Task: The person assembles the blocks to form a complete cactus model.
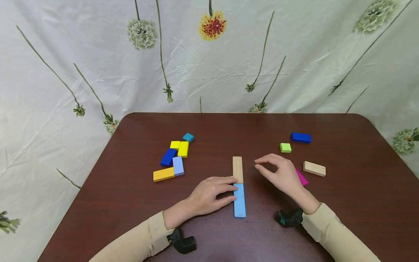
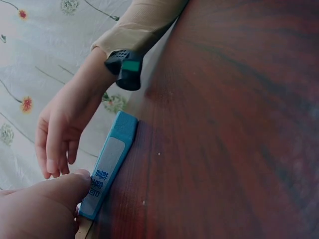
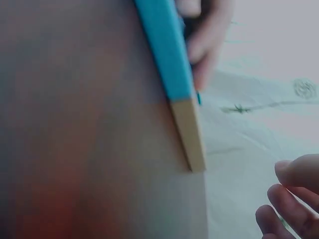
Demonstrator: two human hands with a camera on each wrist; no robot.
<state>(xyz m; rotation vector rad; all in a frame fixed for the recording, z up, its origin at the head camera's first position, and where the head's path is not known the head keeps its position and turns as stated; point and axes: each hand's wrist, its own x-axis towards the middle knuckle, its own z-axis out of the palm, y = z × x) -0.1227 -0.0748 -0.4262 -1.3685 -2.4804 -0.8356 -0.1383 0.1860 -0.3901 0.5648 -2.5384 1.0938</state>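
Observation:
A light blue block (image 1: 239, 204) and a plain wooden block (image 1: 238, 169) lie end to end in one straight line at mid-table. My left hand (image 1: 209, 194) rests along their left side, fingers spread and fingertips at the edge near the joint. Dark printed characters on the light blue block (image 2: 110, 162) show in the left wrist view. To the right of the line, my right hand (image 1: 284, 175) hovers with thumb and forefinger apart and nothing between them. A magenta block (image 1: 301, 177) is partly hidden behind this hand.
On the left lies a cluster of yellow (image 1: 183, 149), dark blue (image 1: 168, 157), periwinkle (image 1: 178, 166), orange-yellow (image 1: 164, 174) and teal (image 1: 188, 137) blocks. Farther right are a green block (image 1: 285, 147), a blue block (image 1: 301, 138) and another wooden block (image 1: 314, 169). Flowered cloth (image 1: 212, 72) hangs behind the table.

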